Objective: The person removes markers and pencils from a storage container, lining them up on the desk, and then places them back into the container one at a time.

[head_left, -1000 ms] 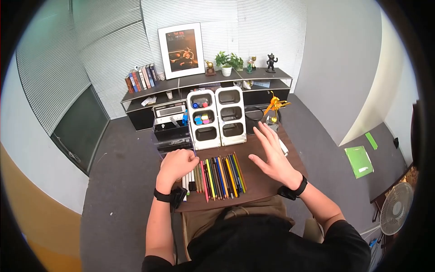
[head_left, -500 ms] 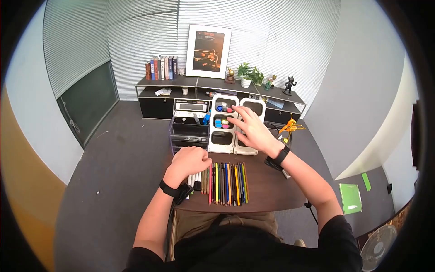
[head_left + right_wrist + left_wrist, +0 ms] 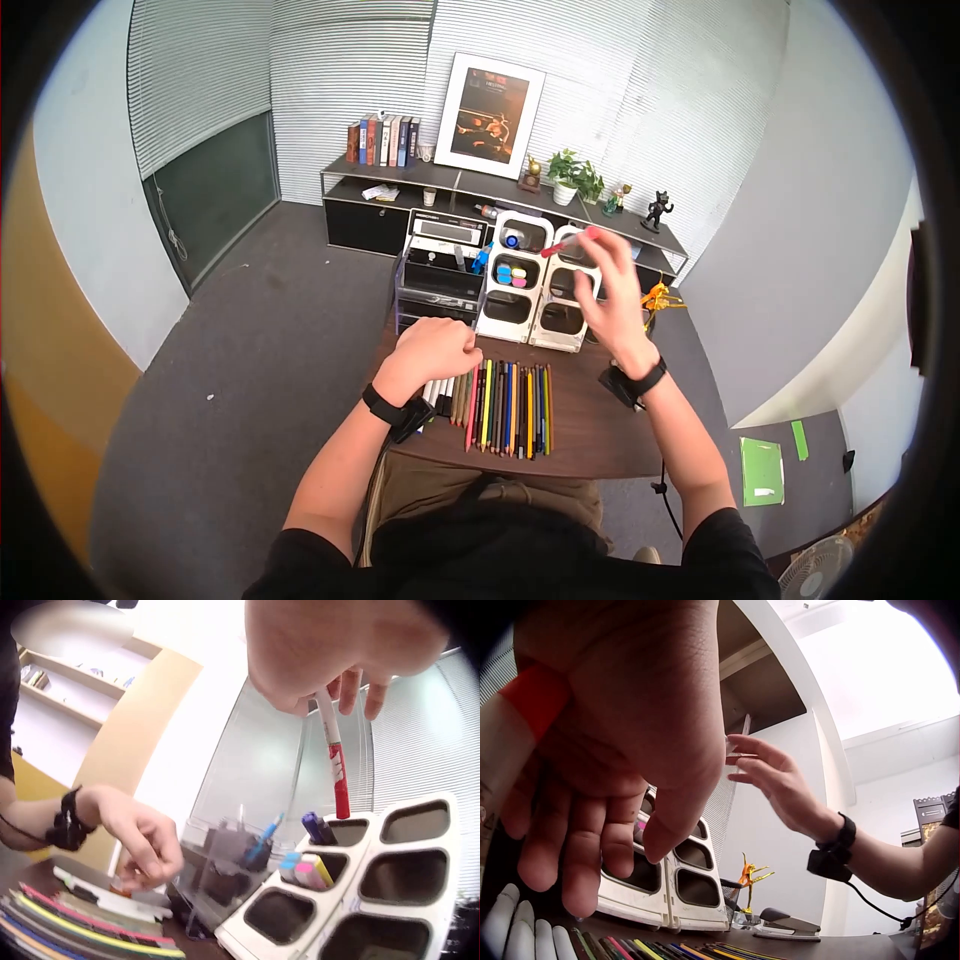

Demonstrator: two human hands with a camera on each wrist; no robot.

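Observation:
Above the white organizer (image 3: 546, 284), my right hand (image 3: 615, 300) pinches a red-and-white marker (image 3: 566, 243). In the right wrist view the marker (image 3: 335, 765) points red end down over the upper-left compartment, where blue-ended markers (image 3: 318, 827) stand. Pink, blue and yellow markers (image 3: 306, 871) fill part of the compartment below. My left hand (image 3: 435, 352) hangs loosely curled over the left end of the pencil row (image 3: 510, 410), by the white markers (image 3: 440, 393). Beside its palm in the left wrist view is a red-and-white object (image 3: 532, 705); whether the hand holds it, I cannot tell.
A clear-sided drawer box (image 3: 435, 285) stands left of the organizer. Behind are a black shelf unit (image 3: 365, 222), books, a framed poster (image 3: 490, 117) and a potted plant (image 3: 566, 187). An orange-gold figurine (image 3: 660, 298) is at the right.
My right hand has reached to the organizer, then moved up and right with the red marker out of the upper-left compartment. My left hand stays by the white markers. The head view has shifted.

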